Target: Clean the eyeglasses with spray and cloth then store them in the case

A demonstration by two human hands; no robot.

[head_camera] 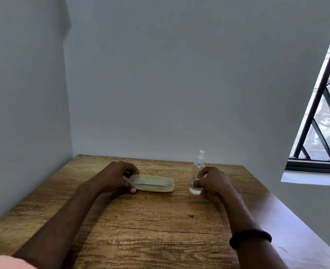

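Note:
A translucent, yellowish glasses case [154, 183] lies shut on the wooden table [144, 226], long side facing me. My left hand [117, 177] grips its left end, thumb at the front edge and fingers over the top. A clear spray bottle [197, 174] with a white nozzle stands upright to the right of the case. My right hand [211, 180] is curled around the bottle's lower part. The eyeglasses and the cloth are not visible; the case's contents show only as a blur.
The table stands in a corner, with grey walls [160, 84] at the back and left. A barred window [327, 117] sits at the right, above the table's right edge. A black band [250, 238] circles my right wrist.

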